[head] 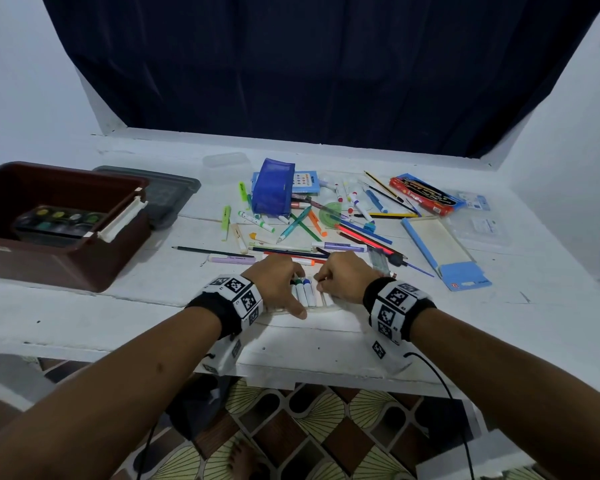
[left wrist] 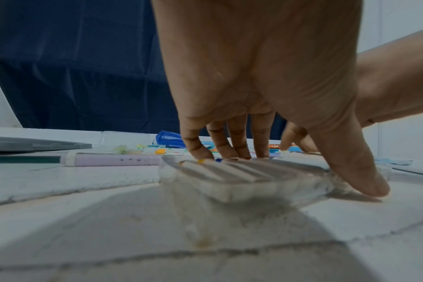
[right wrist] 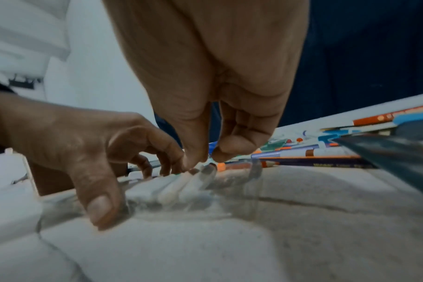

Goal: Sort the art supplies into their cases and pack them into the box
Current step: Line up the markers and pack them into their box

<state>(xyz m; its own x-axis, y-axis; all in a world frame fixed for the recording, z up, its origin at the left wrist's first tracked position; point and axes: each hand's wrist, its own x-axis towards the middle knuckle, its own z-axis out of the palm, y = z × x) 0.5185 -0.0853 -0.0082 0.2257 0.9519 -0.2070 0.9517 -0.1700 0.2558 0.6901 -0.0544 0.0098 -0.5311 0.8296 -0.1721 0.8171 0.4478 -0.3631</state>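
A clear marker case (head: pixel 330 304) lies near the table's front edge with several white markers (head: pixel 306 293) side by side in it. My left hand (head: pixel 288 292) spans the case, thumb at its near rim and fingertips on the markers' capped far ends. In the left wrist view the fingers (left wrist: pixel 232 145) press down on the markers (left wrist: pixel 229 171). My right hand (head: pixel 322 280) is just right of it, thumb and forefinger pinched together on the far end of the rightmost marker (right wrist: pixel 174 188), as the right wrist view shows at the right hand (right wrist: pixel 209 158).
A brown box (head: pixel 66 268) with a paint palette (head: pixel 59 221) sits at the left, a grey lid (head: pixel 168 195) behind it. Loose pens and pencils (head: pixel 326 226), a blue pouch (head: pixel 272 188), a blue tray case (head: pixel 440 251) and a red pencil box (head: pixel 423 195) crowd the middle and right.
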